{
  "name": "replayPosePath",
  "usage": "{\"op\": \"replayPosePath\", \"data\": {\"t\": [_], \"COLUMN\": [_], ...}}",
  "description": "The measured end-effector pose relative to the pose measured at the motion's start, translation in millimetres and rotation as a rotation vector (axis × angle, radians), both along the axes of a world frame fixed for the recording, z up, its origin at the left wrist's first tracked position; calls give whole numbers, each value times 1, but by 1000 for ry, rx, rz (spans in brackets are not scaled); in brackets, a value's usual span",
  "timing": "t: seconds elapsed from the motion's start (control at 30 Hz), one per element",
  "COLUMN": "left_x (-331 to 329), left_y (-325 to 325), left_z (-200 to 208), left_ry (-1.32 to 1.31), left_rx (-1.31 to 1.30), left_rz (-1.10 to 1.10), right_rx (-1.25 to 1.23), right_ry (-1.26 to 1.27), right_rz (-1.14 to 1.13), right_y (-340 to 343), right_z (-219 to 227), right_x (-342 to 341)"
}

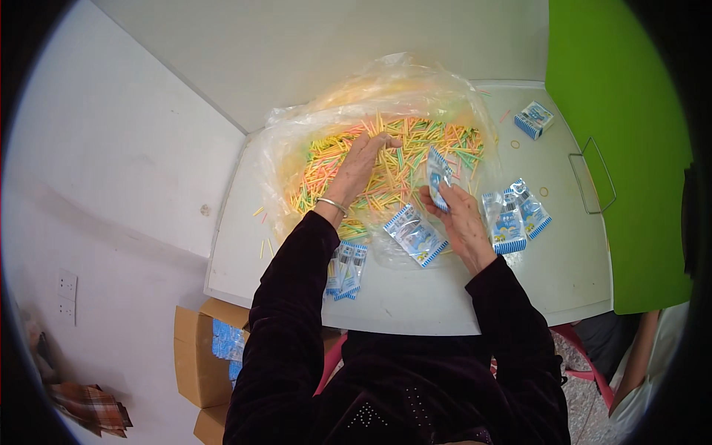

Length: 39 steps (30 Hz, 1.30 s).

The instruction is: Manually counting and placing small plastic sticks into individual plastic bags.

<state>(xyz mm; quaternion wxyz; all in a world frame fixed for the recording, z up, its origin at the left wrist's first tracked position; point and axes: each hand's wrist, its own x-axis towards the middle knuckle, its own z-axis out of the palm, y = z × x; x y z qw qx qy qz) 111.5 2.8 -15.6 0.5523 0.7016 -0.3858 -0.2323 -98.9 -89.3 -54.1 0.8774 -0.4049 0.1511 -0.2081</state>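
a heap of thin coloured sticks (400, 156), yellow, green, orange and pink, lies in an opened clear plastic bag (386, 89) at the far middle of the white table (564, 274). the left hand (360, 167) rests palm down on the heap, fingers bent and spread loosely among the sticks, with a metal bangle (331, 205) on the wrist; whether any sticks are pinched under the fingers cannot be told. the right hand (460, 219) is just beside the near edge of the heap and holds a small blue-and-white sachet (437, 176) upright between thumb and fingertips, its top over the sticks.

more blue-and-white sachets lie flat around the hands: one (415, 235) between the two wrists, a pair (348, 271) near the table's front edge by the left forearm, and a cluster (515, 215) just right of the right hand. a small blue-and-white box (534, 119) sits well apart at the far right corner, with a few rubber bands (515, 144) near it. stray sticks (261, 222) lie on the table left of the bag. a brown cardboard box (200, 356) holding blue packets stands on the floor at the lower left.
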Motion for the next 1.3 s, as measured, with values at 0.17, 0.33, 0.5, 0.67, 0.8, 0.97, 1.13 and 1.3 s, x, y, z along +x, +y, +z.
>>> {"op": "replayPosePath", "data": {"t": [0.17, 0.33, 0.5, 0.67, 0.8, 0.97, 1.13, 1.3], "left_x": [-45, -85, -95, -95, -95, -90, -59, -52], "left_y": [-20, -30, -24, -28, -28, -33, -22, -14], "left_z": [13, -9, -17, -25, -26, -24, -6, 28], "left_ry": [628, 682, 634, 519, 523, 641, 553, 491], "left_rx": [-296, -595, -613, -565, -501, -578, -534, -610], "left_rz": [-6, 22, 102, 145, 194, 211, 221, 117], "right_rx": [324, 632, 598, 591, 525, 346, -74, -308], "right_ry": [4, -363, -233, -238, -219, -226, -87, 34], "right_rz": [-190, -277, -351, -358, -374, -331, -323, -79], "right_y": [14, 14, 16, 15, 17, 11, -6, -17], "right_z": [9, -19, -1, -11, -9, -7, 4, 7], "right_x": [39, 81, 82, 87, 85, 71, 40, 14]}}
